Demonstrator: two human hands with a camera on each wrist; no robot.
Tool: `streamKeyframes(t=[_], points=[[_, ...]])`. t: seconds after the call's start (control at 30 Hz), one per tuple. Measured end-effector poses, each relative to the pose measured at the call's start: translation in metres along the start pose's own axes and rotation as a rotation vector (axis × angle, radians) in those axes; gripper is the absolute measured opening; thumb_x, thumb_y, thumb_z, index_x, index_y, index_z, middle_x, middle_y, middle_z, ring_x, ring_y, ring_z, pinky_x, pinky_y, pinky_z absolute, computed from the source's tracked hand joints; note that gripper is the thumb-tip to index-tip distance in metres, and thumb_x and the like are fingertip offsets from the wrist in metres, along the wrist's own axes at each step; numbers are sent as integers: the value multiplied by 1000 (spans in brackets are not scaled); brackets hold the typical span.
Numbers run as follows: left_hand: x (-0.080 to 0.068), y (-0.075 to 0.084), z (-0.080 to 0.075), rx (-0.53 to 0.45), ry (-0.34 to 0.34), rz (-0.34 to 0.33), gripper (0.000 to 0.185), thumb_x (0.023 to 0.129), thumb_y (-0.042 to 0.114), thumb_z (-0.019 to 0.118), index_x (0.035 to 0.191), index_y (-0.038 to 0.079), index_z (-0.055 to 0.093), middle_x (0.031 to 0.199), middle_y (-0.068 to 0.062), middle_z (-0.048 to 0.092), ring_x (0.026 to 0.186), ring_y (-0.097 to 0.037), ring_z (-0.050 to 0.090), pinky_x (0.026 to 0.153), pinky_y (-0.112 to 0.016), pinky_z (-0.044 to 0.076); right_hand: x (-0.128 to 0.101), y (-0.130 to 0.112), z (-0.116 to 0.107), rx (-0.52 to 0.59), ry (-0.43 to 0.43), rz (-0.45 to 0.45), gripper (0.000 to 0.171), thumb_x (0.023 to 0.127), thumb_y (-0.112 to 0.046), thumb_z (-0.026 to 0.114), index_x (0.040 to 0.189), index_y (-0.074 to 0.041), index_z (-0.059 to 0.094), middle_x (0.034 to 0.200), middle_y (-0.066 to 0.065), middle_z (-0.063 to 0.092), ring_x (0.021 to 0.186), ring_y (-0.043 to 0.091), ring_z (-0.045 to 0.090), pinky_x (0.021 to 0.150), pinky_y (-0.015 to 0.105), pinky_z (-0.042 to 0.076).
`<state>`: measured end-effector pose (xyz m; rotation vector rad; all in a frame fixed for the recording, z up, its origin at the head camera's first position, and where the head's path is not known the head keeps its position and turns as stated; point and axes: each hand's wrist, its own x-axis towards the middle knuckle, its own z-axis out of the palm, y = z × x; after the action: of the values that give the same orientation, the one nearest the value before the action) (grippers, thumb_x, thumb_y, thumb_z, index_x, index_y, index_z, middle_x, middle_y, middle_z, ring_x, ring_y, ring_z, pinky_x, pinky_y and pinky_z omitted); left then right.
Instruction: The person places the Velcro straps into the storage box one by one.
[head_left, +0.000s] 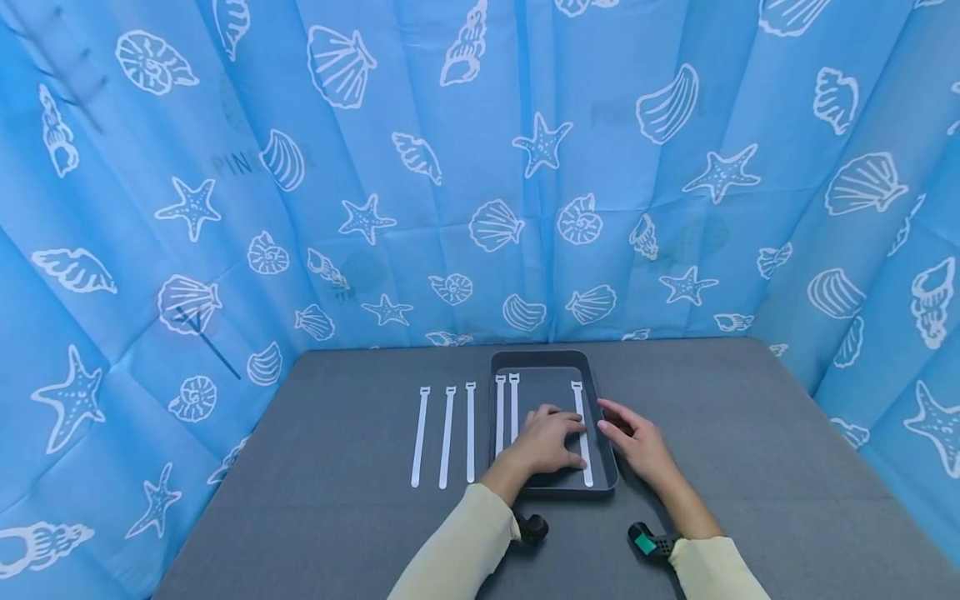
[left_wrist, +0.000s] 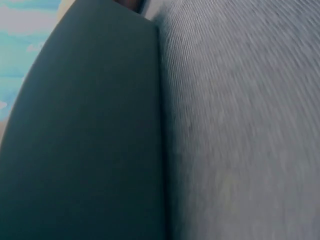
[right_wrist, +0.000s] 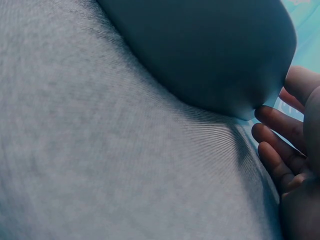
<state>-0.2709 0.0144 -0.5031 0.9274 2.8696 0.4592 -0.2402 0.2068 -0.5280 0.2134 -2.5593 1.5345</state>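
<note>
A shallow dark grey tray (head_left: 551,360) lies on the table with several white cable straps in it. Two of those straps, one of them this strap (head_left: 514,400), lie at its left side. My left hand (head_left: 546,442) reaches over the tray, fingertips and thumb touching the strap (head_left: 587,471) along the right side. At the tray's right wall my right hand (head_left: 640,444) has its fingers extended against the edge. In the right wrist view, those fingers (right_wrist: 280,125) touch the tray's dark outer wall (right_wrist: 215,55). The tray's wall (left_wrist: 95,130) fills much of the left wrist view.
Left of the tray, three more white straps lie roughly parallel on the grey table (head_left: 337,467), including the leftmost strap (head_left: 420,437). A blue curtain (head_left: 450,167) with white shell prints stands behind and at both sides of the table.
</note>
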Motion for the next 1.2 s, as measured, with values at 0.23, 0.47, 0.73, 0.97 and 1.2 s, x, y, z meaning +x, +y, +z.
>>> streamKeyframes(t=[0.23, 0.47, 0.73, 0.97, 1.2], points=[[8, 8, 2, 0, 13, -59, 53, 82, 49, 75, 130, 32, 63, 141, 17, 49, 135, -18, 35, 108, -39, 31, 0, 0, 1, 5, 7, -6, 44, 100, -20, 57, 140, -4, 50, 132, 22, 56, 117, 36, 54, 96, 53, 45], [11, 9, 3, -12, 19, -69, 52, 81, 47, 76, 130, 31, 63, 140, 16, 50, 136, -18, 34, 109, -39, 30, 0, -1, 2, 10, 1, -8, 44, 100, -21, 57, 140, -3, 51, 133, 21, 55, 117, 36, 54, 96, 53, 44], [11, 8, 2, -47, 30, -77, 53, 81, 46, 77, 130, 33, 62, 141, 14, 49, 136, -18, 34, 109, -39, 31, 1, -1, 2, 5, 9, -9, 43, 100, -20, 57, 139, -3, 51, 133, 22, 55, 117, 37, 54, 97, 54, 44], [6, 6, -7, -127, 76, -65, 49, 83, 41, 76, 129, 37, 62, 141, 13, 50, 135, -19, 35, 108, -42, 32, 0, 0, 0, 2, 4, -7, 46, 100, -26, 56, 140, -4, 50, 135, 22, 53, 119, 38, 52, 98, 54, 43], [-6, 4, -23, -232, 160, -21, 47, 86, 32, 75, 131, 31, 61, 139, 12, 52, 135, -18, 37, 110, -43, 30, 0, 1, 1, -16, 10, -8, 46, 100, -27, 57, 139, -4, 51, 133, 22, 55, 117, 37, 54, 96, 53, 45]])
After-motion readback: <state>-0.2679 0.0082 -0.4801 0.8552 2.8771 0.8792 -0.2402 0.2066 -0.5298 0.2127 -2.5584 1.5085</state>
